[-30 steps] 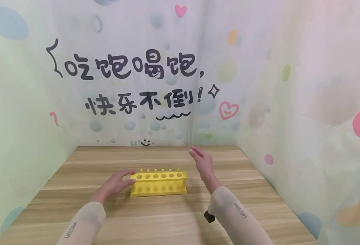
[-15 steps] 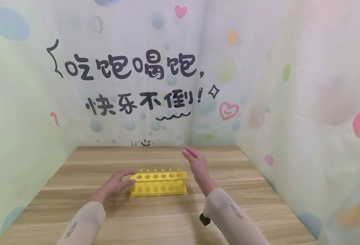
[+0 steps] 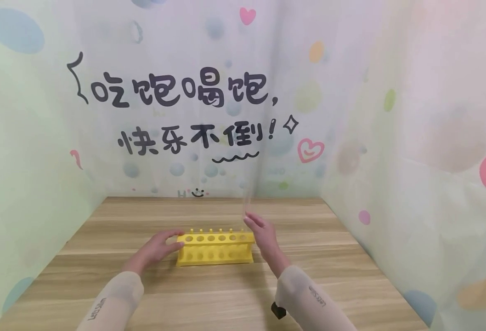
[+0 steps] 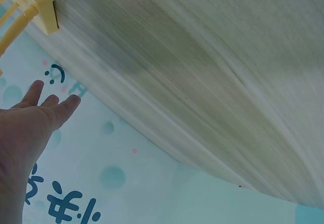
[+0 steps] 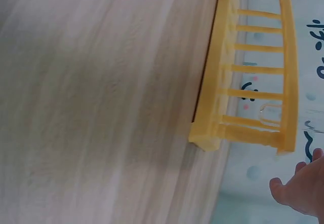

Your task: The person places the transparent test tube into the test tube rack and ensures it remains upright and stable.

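Observation:
A yellow test tube rack (image 3: 215, 253) with a row of round holes stands on the table. At its left end my left hand (image 3: 159, 247) holds the upper plate between thumb and fingers; in the left wrist view only part of that rack (image 4: 38, 6) shows, beyond the left hand (image 4: 28, 122). My right hand (image 3: 263, 233) pinches a clear test tube (image 3: 246, 200), upright over the rack's right end. In the right wrist view the tube's rounded bottom (image 5: 270, 113) shows below the upper plate, near the end post. The right hand (image 5: 304, 188) is partly cut off there.
The wood-grain table (image 3: 210, 299) carries the rack. Under my right sleeve sits a small black object (image 3: 278, 310), perhaps part of the wrist camera. Printed curtains (image 3: 185, 55) enclose the table at the back and both sides.
My right hand has moved left and then down with the test tube, from beside the rack to its right-end hole. My left hand has stayed on the rack's left end.

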{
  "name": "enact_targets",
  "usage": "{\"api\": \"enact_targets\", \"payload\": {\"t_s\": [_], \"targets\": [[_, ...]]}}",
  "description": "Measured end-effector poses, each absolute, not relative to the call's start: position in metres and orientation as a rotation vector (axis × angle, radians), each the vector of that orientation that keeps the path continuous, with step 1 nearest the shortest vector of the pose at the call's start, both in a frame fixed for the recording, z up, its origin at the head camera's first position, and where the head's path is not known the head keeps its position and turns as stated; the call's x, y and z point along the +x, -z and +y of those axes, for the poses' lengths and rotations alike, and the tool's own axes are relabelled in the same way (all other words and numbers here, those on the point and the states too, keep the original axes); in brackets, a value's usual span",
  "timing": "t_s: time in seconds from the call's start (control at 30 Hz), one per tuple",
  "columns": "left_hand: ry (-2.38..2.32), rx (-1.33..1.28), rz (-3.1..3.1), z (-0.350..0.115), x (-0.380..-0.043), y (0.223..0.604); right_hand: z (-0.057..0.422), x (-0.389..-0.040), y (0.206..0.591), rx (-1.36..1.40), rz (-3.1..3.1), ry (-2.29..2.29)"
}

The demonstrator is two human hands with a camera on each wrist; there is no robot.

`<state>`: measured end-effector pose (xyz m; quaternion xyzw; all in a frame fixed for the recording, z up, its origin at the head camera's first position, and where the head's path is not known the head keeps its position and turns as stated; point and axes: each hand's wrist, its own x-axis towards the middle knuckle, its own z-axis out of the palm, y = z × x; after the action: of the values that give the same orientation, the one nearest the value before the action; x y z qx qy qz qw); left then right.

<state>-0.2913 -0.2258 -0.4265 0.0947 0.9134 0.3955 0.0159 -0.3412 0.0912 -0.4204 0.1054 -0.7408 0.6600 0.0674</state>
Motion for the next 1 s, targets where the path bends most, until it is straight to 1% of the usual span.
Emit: {"api": "enact_targets", "payload": {"t_s": [0.4,1.0], "targets": [[-1.220,0.295,2.846,-0.225,-0.290,0.424,0.099,-0.343,0.441,0.323,-2.287,-1.948],[-1.213,0.266,2.843,-0.223,-0.290,0.422,0.101,-0.342,0.454,0.335,-2.298,-1.965]]}}
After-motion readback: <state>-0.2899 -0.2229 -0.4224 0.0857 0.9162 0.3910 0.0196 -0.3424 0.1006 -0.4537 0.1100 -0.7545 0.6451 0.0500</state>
